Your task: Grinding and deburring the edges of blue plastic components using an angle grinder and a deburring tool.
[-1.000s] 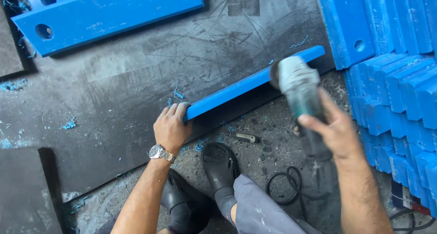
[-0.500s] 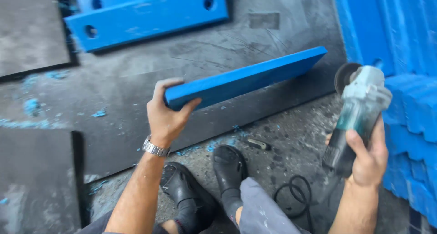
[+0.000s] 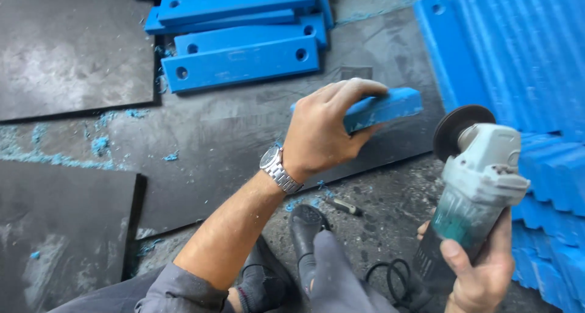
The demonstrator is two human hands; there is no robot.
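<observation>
Your left hand (image 3: 323,130) is closed around one end of a blue plastic bar (image 3: 384,107), a little right of the middle of the frame, and the bar seems lifted off the dark sheet (image 3: 201,148) below it. Only the short end of the bar shows past your fingers, so I cannot tell how well it is balanced. If your hold is near one end only, the bar could tip or slide out, because its face looks smooth and a bit dusty.

Your right hand (image 3: 481,270) is clenched on the body of the angle grinder (image 3: 472,191) at the lower right. Its dark disc (image 3: 460,127) points up and stands near the bar end and not far from your left fingers. If the disc turns, I cannot say from here; a close pass of the bar could catch it. The black cable (image 3: 390,276) lies looped on the floor beside your black shoes (image 3: 304,227), where a foot could hook it.

The sheet is flat, matt and grey with scratches, and blue shavings (image 3: 97,145) lie scattered at the left. At the top of the frame lie flat blue bars with round holes (image 3: 241,63), with straight edges. At the right stands a stack of blue pieces (image 3: 536,93), their edges making a ribbed surface.
</observation>
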